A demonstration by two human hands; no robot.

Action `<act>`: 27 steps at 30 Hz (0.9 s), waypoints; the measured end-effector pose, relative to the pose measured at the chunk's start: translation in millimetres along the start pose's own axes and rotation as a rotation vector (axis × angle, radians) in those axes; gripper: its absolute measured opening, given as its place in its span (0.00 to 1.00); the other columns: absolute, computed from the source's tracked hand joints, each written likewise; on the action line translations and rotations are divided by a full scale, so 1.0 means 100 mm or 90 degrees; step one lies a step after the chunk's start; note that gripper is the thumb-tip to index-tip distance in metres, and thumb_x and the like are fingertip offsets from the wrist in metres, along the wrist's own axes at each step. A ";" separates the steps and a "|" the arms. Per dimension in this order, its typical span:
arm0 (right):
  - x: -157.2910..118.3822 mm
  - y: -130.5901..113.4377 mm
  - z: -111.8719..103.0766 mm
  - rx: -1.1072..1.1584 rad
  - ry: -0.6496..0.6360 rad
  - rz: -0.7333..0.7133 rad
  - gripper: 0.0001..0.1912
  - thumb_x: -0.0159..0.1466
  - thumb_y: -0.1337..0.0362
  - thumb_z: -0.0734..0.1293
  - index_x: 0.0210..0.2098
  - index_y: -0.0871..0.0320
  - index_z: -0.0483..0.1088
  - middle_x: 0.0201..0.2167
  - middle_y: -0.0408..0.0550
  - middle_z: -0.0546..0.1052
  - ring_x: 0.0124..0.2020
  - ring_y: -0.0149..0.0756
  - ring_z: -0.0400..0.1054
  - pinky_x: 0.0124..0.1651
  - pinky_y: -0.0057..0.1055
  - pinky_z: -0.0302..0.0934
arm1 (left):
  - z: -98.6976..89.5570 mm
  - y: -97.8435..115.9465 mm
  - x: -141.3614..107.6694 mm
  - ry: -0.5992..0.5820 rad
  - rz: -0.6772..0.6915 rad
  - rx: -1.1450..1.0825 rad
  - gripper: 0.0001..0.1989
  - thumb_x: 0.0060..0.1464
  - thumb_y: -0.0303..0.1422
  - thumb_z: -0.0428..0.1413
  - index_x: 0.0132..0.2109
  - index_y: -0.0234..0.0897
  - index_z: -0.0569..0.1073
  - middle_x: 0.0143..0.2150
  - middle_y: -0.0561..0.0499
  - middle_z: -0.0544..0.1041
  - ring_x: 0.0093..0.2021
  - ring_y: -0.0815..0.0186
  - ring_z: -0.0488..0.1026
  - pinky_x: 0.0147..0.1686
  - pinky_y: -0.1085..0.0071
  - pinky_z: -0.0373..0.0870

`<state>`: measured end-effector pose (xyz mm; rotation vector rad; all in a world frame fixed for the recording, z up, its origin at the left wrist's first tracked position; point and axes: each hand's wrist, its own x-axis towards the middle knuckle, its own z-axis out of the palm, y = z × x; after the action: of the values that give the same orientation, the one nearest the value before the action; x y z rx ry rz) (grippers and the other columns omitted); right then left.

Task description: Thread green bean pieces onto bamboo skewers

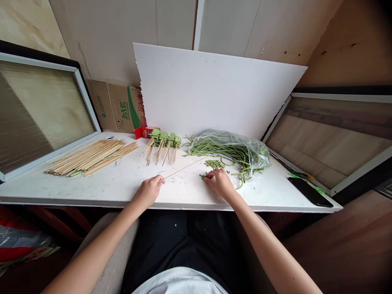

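Observation:
My left hand [148,190] pinches one end of a thin bamboo skewer [185,166], which slants away to the right over the white table. Its far tip reaches towards a small pile of cut green bean pieces [214,163]. Just in front of that pile, my right hand [221,182] is closed, thumb and fingers together on a few short bean pieces [203,176]. Exactly how many it grips is hidden by the fingers. Behind it, long green beans [220,149] spill from a clear plastic bag [259,152].
A heap of bare skewers [92,157] lies at the left. Several skewers loaded with bean pieces [165,139] rest near the back, beside a red box [142,132]. A black phone [309,192] sits at the right edge. A white board [208,90] leans behind.

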<state>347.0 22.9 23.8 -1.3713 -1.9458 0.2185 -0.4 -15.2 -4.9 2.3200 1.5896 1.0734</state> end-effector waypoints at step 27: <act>-0.15 -0.43 0.15 0.676 0.045 0.230 0.24 0.55 0.41 0.76 0.31 0.55 0.74 0.31 0.46 0.76 0.28 0.32 0.62 0.28 0.29 0.52 | -0.02 -0.05 0.01 0.066 0.052 -0.064 0.11 0.64 0.31 0.46 0.41 0.39 0.73 0.36 0.48 0.80 0.34 0.63 0.78 0.36 0.70 0.74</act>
<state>307.6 -4.0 28.3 -0.9300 -1.1498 1.1600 -5.4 -12.8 -5.6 2.3159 1.4495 1.2811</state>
